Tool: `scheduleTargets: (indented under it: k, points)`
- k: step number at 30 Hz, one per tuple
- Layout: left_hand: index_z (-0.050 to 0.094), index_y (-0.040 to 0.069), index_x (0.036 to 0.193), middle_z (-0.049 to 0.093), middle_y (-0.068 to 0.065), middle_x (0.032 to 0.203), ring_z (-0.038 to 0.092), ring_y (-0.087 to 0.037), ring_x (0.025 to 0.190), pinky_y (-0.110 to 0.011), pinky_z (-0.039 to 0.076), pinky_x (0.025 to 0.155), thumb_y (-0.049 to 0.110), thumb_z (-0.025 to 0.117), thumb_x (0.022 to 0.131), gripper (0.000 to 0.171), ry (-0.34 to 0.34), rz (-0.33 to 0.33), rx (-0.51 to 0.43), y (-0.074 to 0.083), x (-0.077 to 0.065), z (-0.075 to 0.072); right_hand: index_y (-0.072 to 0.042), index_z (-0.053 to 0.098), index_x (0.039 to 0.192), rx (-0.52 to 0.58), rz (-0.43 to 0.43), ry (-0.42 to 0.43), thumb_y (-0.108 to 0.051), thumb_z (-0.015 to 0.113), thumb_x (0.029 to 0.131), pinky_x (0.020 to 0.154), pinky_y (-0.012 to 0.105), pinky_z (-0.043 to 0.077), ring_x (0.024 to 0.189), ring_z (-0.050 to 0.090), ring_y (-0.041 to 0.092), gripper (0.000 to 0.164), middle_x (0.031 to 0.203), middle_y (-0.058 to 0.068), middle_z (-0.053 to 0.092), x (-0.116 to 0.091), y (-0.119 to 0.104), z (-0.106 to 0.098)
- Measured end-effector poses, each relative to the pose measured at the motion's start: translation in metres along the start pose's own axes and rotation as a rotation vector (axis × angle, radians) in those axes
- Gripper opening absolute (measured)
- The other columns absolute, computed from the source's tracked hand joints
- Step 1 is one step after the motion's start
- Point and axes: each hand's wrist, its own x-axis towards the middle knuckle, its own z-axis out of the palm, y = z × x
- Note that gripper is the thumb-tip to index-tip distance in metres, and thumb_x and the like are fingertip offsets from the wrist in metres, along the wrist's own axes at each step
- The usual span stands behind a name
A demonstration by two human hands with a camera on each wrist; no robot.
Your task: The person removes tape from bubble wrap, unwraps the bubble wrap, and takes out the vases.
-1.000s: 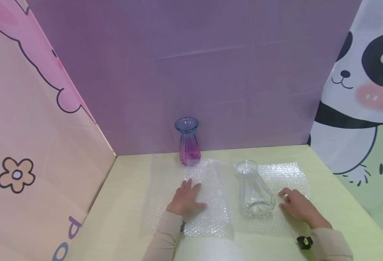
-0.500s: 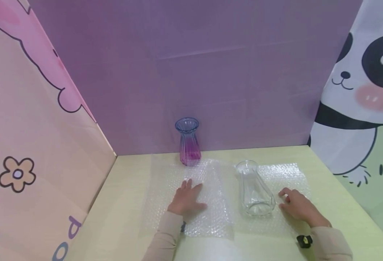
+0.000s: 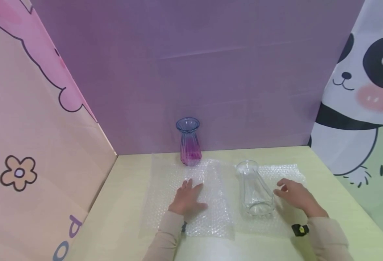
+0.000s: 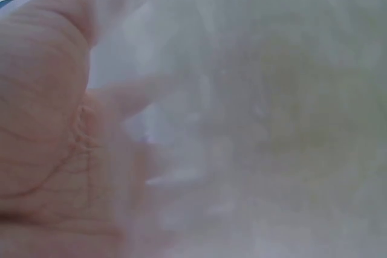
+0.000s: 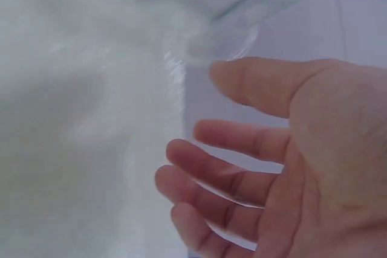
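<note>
My left hand [image 3: 186,200] lies flat with spread fingers on the left sheet of bubble wrap [image 3: 216,217]. In the left wrist view, hazy wrap [image 4: 260,119] veils most of those fingers. A clear glass vase [image 3: 254,186] lies on its side over the right sheet of bubble wrap [image 3: 280,169], its mouth pointing away from me. Just right of its base is my right hand [image 3: 298,195], fingers loosely bent and holding nothing. The right wrist view has the glass [image 5: 224,4] above my thumb [image 5: 260,83]; whether they touch I cannot tell.
A blue-to-pink glass vase [image 3: 190,145] stands upright at the back, by the far edge of the left wrap. Behind the pale table [image 3: 126,203] rises a purple wall [image 3: 178,72]. Printed panels flank both sides, one with a panda [image 3: 344,141].
My right hand has moved forward and slightly left, closer to the clear vase. My left hand and both vases stay where they were.
</note>
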Motion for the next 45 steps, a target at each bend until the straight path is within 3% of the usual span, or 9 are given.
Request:
scheduleTargets:
  k: [5,9,20,27,32,36,45]
  points:
    - [0.043,0.019,0.156,0.025,-0.028,0.166,0.021,-0.05,0.154,-0.067,0.023,0.123,0.054,0.071,0.085,0.084,-0.003,-0.001,0.01,0.0,0.001,0.001,0.006,0.062,0.124,0.018,-0.057,0.113,-0.039,0.06,0.102,0.077,0.053,0.057,0.094,0.069,0.037,0.051,0.108,0.025,0.071,0.007,-0.019,-0.005]
    - [0.043,0.019,0.156,0.025,-0.028,0.166,0.021,-0.05,0.154,-0.067,0.023,0.124,0.054,0.071,0.085,0.084,-0.002,-0.002,0.015,0.002,0.0,0.0,0.009,0.06,0.128,0.035,-0.089,0.141,-0.04,0.058,0.103,0.083,0.056,0.058,0.1,0.069,0.043,0.054,0.113,0.027,0.07,0.011,-0.032,-0.009]
    - [0.044,0.018,0.156,0.025,-0.028,0.166,0.02,-0.05,0.154,-0.067,0.023,0.124,0.051,0.073,0.085,0.084,0.005,-0.012,-0.005,0.005,-0.004,-0.004,0.011,0.043,0.144,0.083,-0.031,-0.091,-0.057,0.054,0.1,0.096,0.061,0.054,0.123,0.057,0.051,0.082,0.137,0.034,0.056,0.016,-0.056,-0.005]
    - [0.044,0.017,0.155,0.027,-0.029,0.164,0.023,-0.051,0.153,-0.068,0.024,0.122,0.051,0.073,0.085,0.083,0.01,0.004,0.01,0.006,-0.004,-0.005,0.011,0.039,0.147,0.141,0.02,-0.176,-0.063,0.053,0.098,0.098,0.063,0.051,0.129,0.051,0.053,0.089,0.143,0.036,0.05,0.018,-0.057,0.002]
    - [0.045,0.017,0.155,0.028,-0.029,0.164,0.023,-0.051,0.152,-0.069,0.025,0.122,0.052,0.073,0.084,0.084,0.015,0.011,0.017,0.004,-0.003,-0.003,0.008,0.036,0.149,0.206,0.078,-0.214,-0.067,0.051,0.097,0.087,0.05,0.059,0.12,0.061,0.042,0.092,0.141,0.033,0.054,0.021,-0.052,0.008]
    - [0.044,0.018,0.155,0.027,-0.029,0.164,0.023,-0.051,0.153,-0.068,0.025,0.122,0.053,0.073,0.084,0.084,0.014,0.009,0.015,0.002,-0.002,-0.001,0.006,0.041,0.144,0.287,0.11,-0.237,-0.065,0.053,0.097,0.075,0.037,0.057,0.109,0.063,0.031,0.086,0.133,0.027,0.059,0.021,-0.051,0.01]
    - [0.044,0.019,0.155,0.026,-0.027,0.166,0.021,-0.049,0.154,-0.066,0.023,0.124,0.053,0.073,0.085,0.084,0.015,-0.006,0.011,0.001,0.0,0.001,0.008,0.042,0.142,0.329,0.118,-0.251,-0.062,0.054,0.098,0.069,0.035,0.055,0.096,0.062,0.025,0.083,0.117,0.018,0.064,0.022,-0.057,0.013]
